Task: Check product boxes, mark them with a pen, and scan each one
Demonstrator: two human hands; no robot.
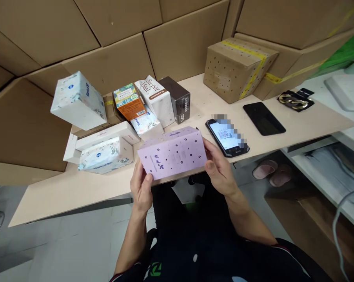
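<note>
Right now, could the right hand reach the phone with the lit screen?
Probably yes: the lit phone lies near the right hand with nothing between, though it would likely first release the purple box.

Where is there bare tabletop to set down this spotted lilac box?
On the pale beige table, left of the front floral white carton, and between the dark brown box and the speckled brown cardboard box. Crowded: behind the lilac box, from carton to dark brown box.
</note>
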